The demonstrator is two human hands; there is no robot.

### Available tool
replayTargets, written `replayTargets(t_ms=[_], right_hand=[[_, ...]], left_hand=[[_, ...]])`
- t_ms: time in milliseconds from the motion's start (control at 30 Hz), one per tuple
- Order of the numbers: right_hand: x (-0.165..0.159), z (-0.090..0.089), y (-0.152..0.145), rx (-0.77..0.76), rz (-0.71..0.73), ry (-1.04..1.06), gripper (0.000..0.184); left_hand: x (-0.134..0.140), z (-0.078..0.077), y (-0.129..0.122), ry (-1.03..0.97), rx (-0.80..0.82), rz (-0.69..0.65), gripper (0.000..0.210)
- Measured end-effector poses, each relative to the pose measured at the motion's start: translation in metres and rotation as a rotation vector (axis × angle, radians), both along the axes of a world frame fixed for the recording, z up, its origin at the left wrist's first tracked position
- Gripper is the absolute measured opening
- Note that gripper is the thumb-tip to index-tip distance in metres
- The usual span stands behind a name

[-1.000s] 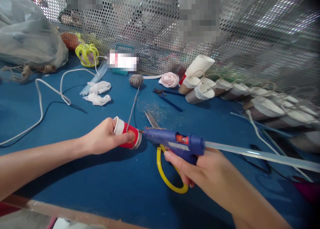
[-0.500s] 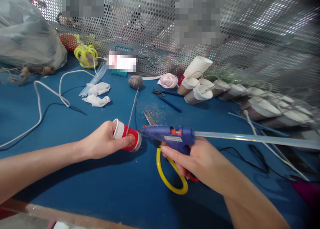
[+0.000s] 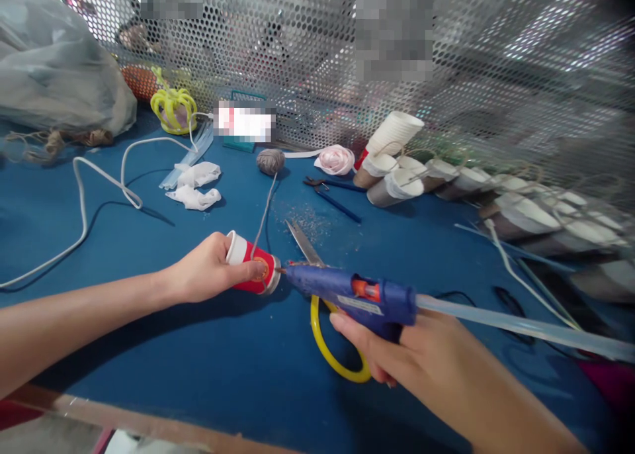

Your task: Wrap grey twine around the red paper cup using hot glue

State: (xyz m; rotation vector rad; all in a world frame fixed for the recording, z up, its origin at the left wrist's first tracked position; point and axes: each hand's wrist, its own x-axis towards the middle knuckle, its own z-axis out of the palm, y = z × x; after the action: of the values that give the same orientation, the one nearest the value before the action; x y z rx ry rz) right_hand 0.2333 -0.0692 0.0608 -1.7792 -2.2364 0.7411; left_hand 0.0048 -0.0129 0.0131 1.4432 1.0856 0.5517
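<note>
My left hand (image 3: 211,269) is closed around a red and white paper cup (image 3: 270,266), tipped on its side with the base facing right. Its thumb presses on grey yarn (image 3: 264,210) that runs over the cup from a small ball (image 3: 270,161) farther back. In my right hand (image 3: 397,348) is a blue hot glue gun (image 3: 347,292), with a long clear glue stick (image 3: 516,327) out of its rear. The nozzle points at the cup's base edge; whether it touches, I cannot tell. Yellow-handled scissors (image 3: 342,368) lie beneath the gun, partly hidden.
Blue-handled pliers (image 3: 335,199) and a pink fabric rose (image 3: 335,159) lie farther back. Several yarn-wrapped cups (image 3: 397,186) line the right side by a perforated metal screen (image 3: 307,57). White crumpled gloves or tissue (image 3: 193,186) and a white cable (image 3: 82,202) are on the left.
The glue gun's rear has swung down and toward me, so the gun and its stick slant more. The nozzle stays near the cup's base. The cup has barely moved.
</note>
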Motion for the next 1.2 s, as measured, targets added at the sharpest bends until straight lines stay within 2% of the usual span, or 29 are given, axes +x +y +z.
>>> replayTargets(t_ms=[167, 267, 367, 467, 500, 567, 633, 867, 967, 1067, 1133, 1200], right_hand=[[-0.004, 0.005, -0.002, -0.091, -0.048, 0.067, 0.023], [-0.005, 0.010, 0.000, -0.192, -0.151, 0.103, 0.026], [0.000, 0.013, 0.006, -0.291, -0.244, 0.224, 0.025], [0.012, 0.011, 0.022, -0.184, -0.243, 0.387, 0.022], [0.016, 0.009, 0.030, -0.124, -0.241, 0.419, 0.023], [0.025, 0.002, 0.048, -0.030, -0.392, 0.468, 0.023], [0.032, -0.009, 0.068, 0.001, -0.479, 0.432, 0.020], [0.037, -0.049, 0.117, -0.054, -0.569, 0.259, 0.029], [0.036, -0.054, 0.123, 0.006, -0.552, 0.167, 0.031], [0.028, -0.046, 0.120, 0.139, -0.465, 0.113, 0.030], [0.015, -0.037, 0.114, 0.205, -0.347, 0.118, 0.026], [-0.005, -0.029, 0.105, 0.214, -0.166, 0.161, 0.026]], left_hand=[[0.000, -0.003, 0.002, -0.020, -0.051, 0.061, 0.031], [0.001, -0.003, 0.001, -0.054, -0.075, 0.081, 0.029], [0.001, -0.004, 0.001, -0.113, -0.100, 0.107, 0.026], [0.001, -0.004, 0.000, -0.171, -0.095, 0.137, 0.024], [0.000, -0.004, 0.000, -0.185, -0.082, 0.142, 0.024], [-0.001, -0.004, 0.000, -0.199, -0.044, 0.141, 0.024], [-0.001, -0.002, -0.001, -0.193, 0.002, 0.134, 0.024], [-0.003, 0.005, -0.005, -0.157, 0.126, 0.075, 0.024], [-0.003, 0.006, -0.008, -0.131, 0.158, 0.064, 0.027], [-0.003, 0.006, -0.010, -0.098, 0.182, 0.049, 0.029], [-0.002, 0.005, -0.010, -0.087, 0.187, 0.027, 0.028], [-0.002, 0.004, -0.010, -0.078, 0.193, 0.011, 0.026]])
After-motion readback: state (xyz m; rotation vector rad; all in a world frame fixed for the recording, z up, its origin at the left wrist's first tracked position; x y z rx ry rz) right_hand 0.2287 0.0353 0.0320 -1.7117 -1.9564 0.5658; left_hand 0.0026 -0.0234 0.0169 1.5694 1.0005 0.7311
